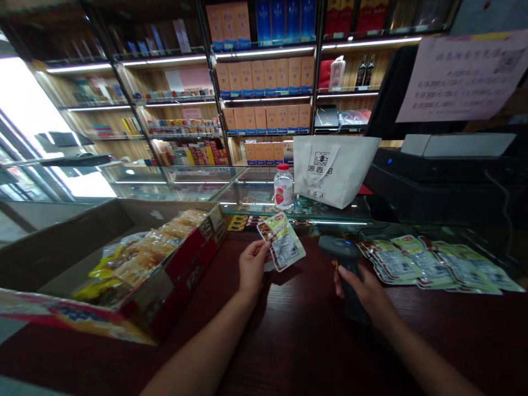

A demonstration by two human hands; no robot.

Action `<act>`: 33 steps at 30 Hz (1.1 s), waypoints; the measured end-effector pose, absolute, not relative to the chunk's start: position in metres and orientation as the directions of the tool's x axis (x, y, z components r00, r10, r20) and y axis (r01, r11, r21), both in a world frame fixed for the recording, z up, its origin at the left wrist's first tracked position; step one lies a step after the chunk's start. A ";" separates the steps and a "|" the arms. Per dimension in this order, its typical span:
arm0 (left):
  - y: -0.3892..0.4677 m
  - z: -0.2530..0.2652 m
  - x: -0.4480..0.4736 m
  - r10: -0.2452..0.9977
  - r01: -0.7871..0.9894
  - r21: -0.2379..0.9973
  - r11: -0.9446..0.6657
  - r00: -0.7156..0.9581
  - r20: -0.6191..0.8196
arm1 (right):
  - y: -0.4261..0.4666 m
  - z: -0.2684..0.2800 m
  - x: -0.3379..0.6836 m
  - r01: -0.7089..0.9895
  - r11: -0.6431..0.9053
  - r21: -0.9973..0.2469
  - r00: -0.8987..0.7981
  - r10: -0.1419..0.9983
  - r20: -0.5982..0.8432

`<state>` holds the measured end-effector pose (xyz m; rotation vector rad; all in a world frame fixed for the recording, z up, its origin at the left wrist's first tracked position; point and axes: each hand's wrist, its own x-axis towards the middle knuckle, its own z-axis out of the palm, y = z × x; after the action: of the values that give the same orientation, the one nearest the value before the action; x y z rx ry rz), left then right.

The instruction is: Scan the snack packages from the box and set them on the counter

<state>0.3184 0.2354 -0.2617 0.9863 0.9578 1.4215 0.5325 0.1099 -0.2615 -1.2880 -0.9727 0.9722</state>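
Note:
My left hand pinches the left edge of a snack packet, yellow-green and brown with a printed label, tilted up over the dark red counter. In my right hand is a black barcode scanner, its head pointing left toward the packet and a small blue light lit on top. My fingers wrap round its handle. Packet and scanner are apart. To the right of the scanner, several similar packets lie overlapping in a row.
An open cardboard box with wrapped food stands at left. Behind are a red-capped bottle, a white paper bag and a glass display case. A monitor with a pink notice rises at right. Stocked shelves line the wall.

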 end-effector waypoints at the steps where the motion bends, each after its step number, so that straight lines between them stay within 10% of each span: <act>1: 0.239 -0.265 0.317 0.996 -0.325 0.943 -0.068 -0.069 0.048 | 0.108 -0.260 0.530 0.025 0.030 -0.999 0.299 0.954 0.036; 8: 0.249 -0.272 0.313 0.991 -0.339 0.937 -0.087 -0.125 0.046 | 0.094 -0.253 0.519 0.440 0.055 -0.896 0.233 0.957 0.173; 33: 0.252 -0.272 0.313 0.986 -0.360 0.927 -0.109 -0.154 0.057 | 0.096 -0.256 0.521 0.536 0.075 -0.841 0.123 0.978 0.166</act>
<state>0.3133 0.2516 -0.2722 0.9135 0.9807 1.5286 0.5209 0.0963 -0.2557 -1.5714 -1.5226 0.6732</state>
